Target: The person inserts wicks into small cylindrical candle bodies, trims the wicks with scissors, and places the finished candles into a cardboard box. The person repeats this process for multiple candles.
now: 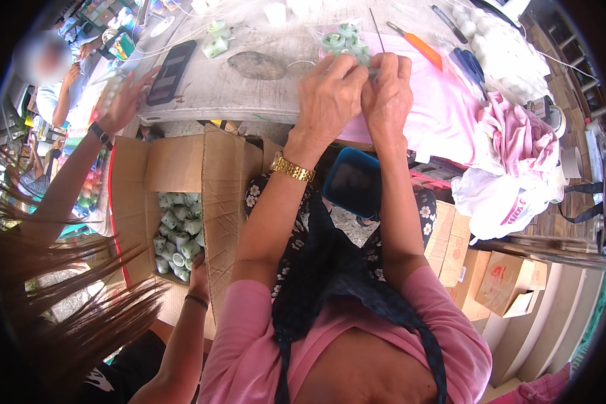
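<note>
My left hand (pixel 331 93), with a gold watch (pixel 293 167) on its wrist, is over the table's near edge. Its fingers are pinched together. Right beside it, my right hand (pixel 388 95) is also closed, thumb against fingers. Whatever lies between the fingertips is too small or hidden to make out. Just beyond them stand several small green-and-white cup-shaped pieces (pixel 347 42) on pink cloth (pixel 444 124). A thin dark rod (pixel 376 30) rises behind my right fingers. Left of my hands, a grey stone (pixel 256 65) lies on the table, with white string (pixel 301 64) beside it.
An orange cutter (pixel 419 46), dark blue scissors (pixel 469 65) and white pieces (pixel 505 50) lie right. A phone (pixel 172 73) lies left. A co-worker's hand (pixel 121 102) nears it; another reaches into a cardboard box (pixel 175 161) of cups. A blue-rimmed bin (pixel 352 182) sits below.
</note>
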### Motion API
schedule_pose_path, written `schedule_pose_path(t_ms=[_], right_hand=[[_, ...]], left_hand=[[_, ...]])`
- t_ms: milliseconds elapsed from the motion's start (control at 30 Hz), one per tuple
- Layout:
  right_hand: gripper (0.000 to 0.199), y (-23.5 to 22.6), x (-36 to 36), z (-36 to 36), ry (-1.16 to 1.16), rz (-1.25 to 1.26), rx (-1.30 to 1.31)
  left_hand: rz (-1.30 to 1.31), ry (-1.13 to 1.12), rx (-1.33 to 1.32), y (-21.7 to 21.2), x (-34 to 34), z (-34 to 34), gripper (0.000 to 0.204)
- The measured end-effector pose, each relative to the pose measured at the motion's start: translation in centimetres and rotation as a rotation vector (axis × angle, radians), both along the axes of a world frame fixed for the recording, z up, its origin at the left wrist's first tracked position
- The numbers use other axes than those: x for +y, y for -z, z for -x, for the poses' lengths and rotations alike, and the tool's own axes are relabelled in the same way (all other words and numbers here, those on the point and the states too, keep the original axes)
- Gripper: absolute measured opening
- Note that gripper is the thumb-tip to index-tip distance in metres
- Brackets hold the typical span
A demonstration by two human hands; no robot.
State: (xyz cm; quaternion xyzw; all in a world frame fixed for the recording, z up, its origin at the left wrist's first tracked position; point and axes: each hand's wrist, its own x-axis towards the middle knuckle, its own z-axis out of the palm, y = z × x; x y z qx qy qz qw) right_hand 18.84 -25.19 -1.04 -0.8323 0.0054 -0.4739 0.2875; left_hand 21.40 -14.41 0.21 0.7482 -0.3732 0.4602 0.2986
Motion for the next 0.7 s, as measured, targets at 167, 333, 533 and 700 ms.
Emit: schedule_pose_path(t_ms=[167,333,533,700], right_hand=[[0.031,-0.8,0.0,-0.1,0.039,0.015,0.162],[0.035,-2.8,0.9,7.7,-0.356,-0.195,0.213],[0.042,-1.4,2.2,8.7,-0.501,-0.32,0.232],[0.034,0.0,2.3,8.2,-0.577,-0.813,0.209]], left_hand=[[0.063,0.038,0.094,0.0,0.3,0.8,0.012],[0.397,0.232,0.449,-1.3,1.9,4.7,0.055],[0.596,0.62,0.701,0.0,0.4,6.6,0.08],[0.677,0.497,0.537,-0.2,0.8,5.8,0.061]])
